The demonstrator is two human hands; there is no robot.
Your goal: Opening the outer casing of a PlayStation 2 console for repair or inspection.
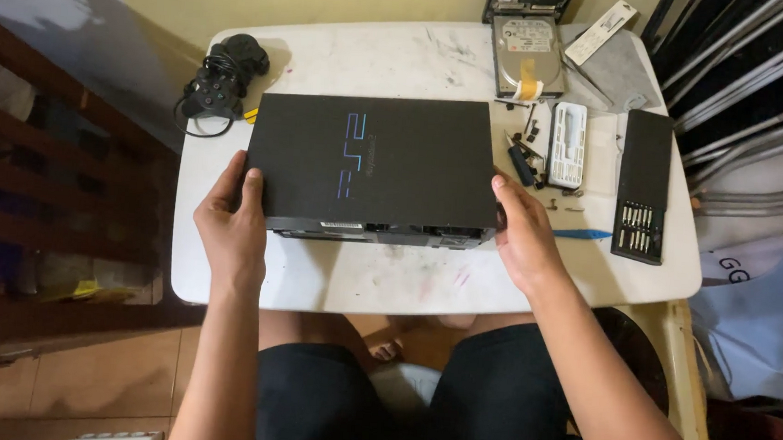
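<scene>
While both hands bracket it: black game console lies flat at the middle of the white worktop, its front edge with the ports facing the person
Left hand: clasped on the console's left front corner, thumb on the top panel, fingers wrapped down the side; holding, not spread
Right hand: pressed against the right front corner, thumb along the top edge, fingers hidden behind the side wall
Contact: both palms touch the casing; whether the box is lifted clear of the worktop cannot be told
Handling, judged: rigid plastic shell, boxy, likely moderately heavy for its bulk; smooth matte top may slide under a loose palm
Where to hold, judged: the two short sides near the front corners, as now, fingers under the lower edge; keep off the front ports and tray
Fragility, judged: shell stiff, but inner parts would not take a drop; keep level
Left rear: black gamepad with coiled cable, near the console's back left corner, apart from it
Right rear: bare hard drive, just beyond the console's back right corner
Right side: white parts tray, small loose screws and bits beside it, black screwdriver bit case, blue pry tool near the right hand
Worktop surface: scuffed, stained
</scene>
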